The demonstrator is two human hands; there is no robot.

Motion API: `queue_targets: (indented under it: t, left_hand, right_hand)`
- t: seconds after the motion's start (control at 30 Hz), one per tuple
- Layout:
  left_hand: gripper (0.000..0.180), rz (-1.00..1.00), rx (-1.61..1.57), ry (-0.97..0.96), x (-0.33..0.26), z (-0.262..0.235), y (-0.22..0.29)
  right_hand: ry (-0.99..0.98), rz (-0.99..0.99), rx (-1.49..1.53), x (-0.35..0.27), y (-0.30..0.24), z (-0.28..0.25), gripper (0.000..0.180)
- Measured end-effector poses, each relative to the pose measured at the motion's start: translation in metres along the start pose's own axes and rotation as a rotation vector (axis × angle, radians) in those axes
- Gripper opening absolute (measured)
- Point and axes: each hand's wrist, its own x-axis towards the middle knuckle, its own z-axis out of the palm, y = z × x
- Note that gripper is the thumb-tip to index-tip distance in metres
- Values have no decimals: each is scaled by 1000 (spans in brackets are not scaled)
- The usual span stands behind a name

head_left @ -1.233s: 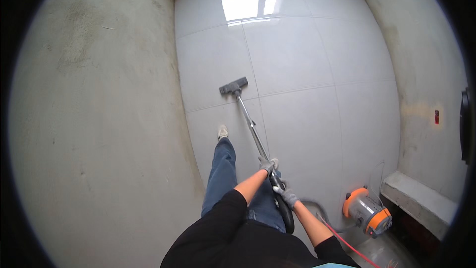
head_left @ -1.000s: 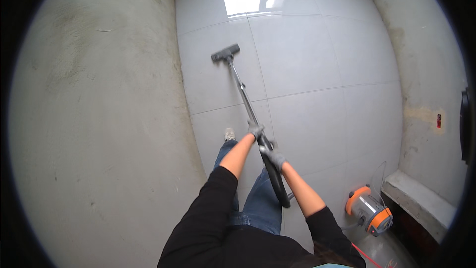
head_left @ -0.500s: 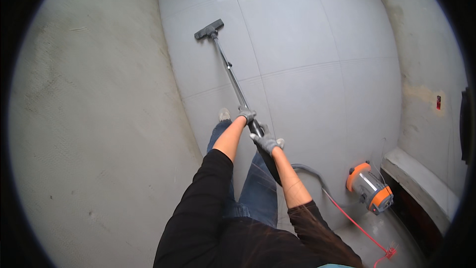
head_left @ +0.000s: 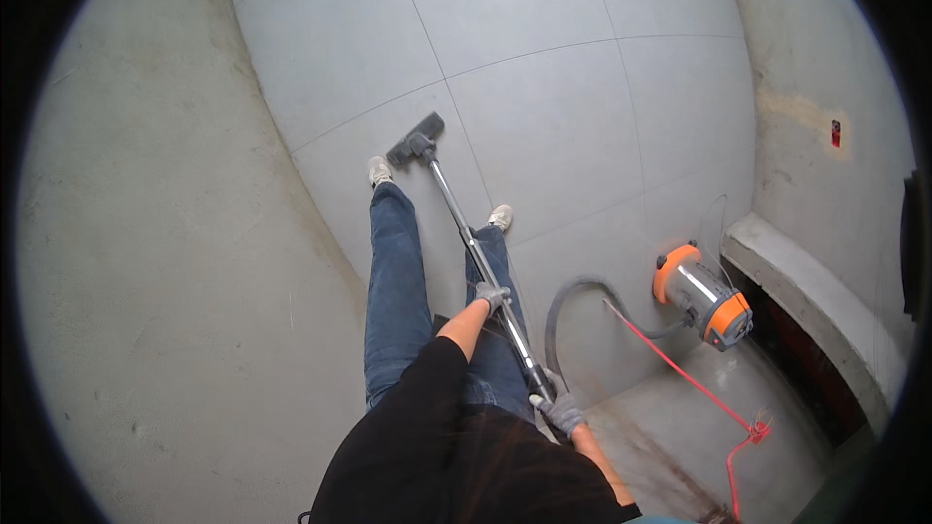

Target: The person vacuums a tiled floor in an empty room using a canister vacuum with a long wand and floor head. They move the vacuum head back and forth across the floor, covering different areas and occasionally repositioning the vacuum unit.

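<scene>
A vacuum cleaner wand, a long metal tube, runs from my hands to a dark floor head on the tiles just ahead of my left shoe. My left hand, in a grey glove, is closed round the tube about midway. Farther back, my gloved right hand grips the wand's dark handle end close to my right hip. A grey hose loops from that end to the orange and silver canister vacuum standing on the right.
A bare plastered wall rises on the left, another on the right with a small red socket box. Beside the canister is a raised concrete ledge over a dark opening. A red cord trails over the floor behind the canister.
Both my hands have drawn the wand back toward my body, and the floor head now lies nearer my feet. The view has shifted, with more of the hose and red cord showing.
</scene>
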Motion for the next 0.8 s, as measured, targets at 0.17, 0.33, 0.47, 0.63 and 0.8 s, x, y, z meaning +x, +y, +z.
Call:
queue_targets:
  t: [0.17,0.33,0.47,0.63,0.8]
  left_hand:
    - [53,84,-113,123,41,-3,-1]
    - [59,472,60,500,102,-88,141]
    - [68,580,152,515,102,-144,271]
    - [77,429,8,128,125,-101,235]
    - [88,357,216,52,111,8,78]
  right_hand:
    - [142,-194,162,12,-30,13,72]
    - [103,-376,345,116,-168,-2,72]
    - [211,-541,297,216,-249,-22,66]
    - [377,-510,218,193,-184,-34,66]
    - [-11,-61,589,75,-44,-39,58]
